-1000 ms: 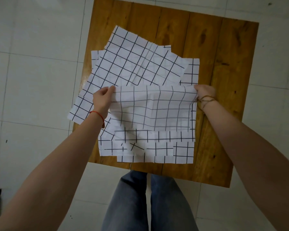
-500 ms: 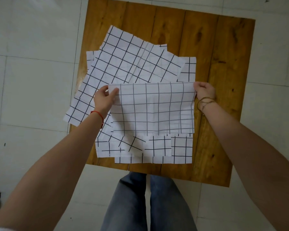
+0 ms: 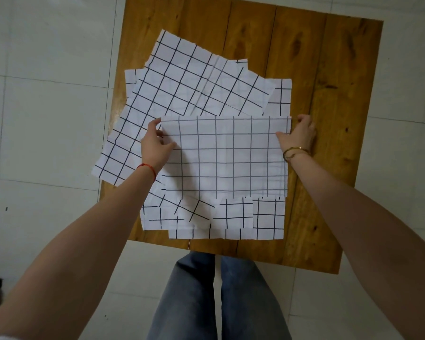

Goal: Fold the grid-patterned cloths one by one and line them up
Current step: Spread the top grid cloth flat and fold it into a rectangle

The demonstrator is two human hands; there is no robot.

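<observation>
A white cloth with a faint grey grid (image 3: 226,155) is folded in half, its fold edge running straight across the far side. My left hand (image 3: 155,146) pinches its far left corner and my right hand (image 3: 298,133) pinches its far right corner. It lies over a messy pile of white cloths with black grids (image 3: 182,89). The largest of these is skewed toward the table's left edge and hangs over it. More black-grid cloths (image 3: 233,214) stick out below the folded one, near the table's front edge.
The wooden table (image 3: 329,94) has bare planks along its right side and far edge. White floor tiles (image 3: 47,119) surround it. My legs in grey jeans (image 3: 219,298) stand at the table's front edge.
The held cloth's far edge was lifted and wavy; it has been drawn taut and lowered flat onto the pile, with both hands moving slightly away from me.
</observation>
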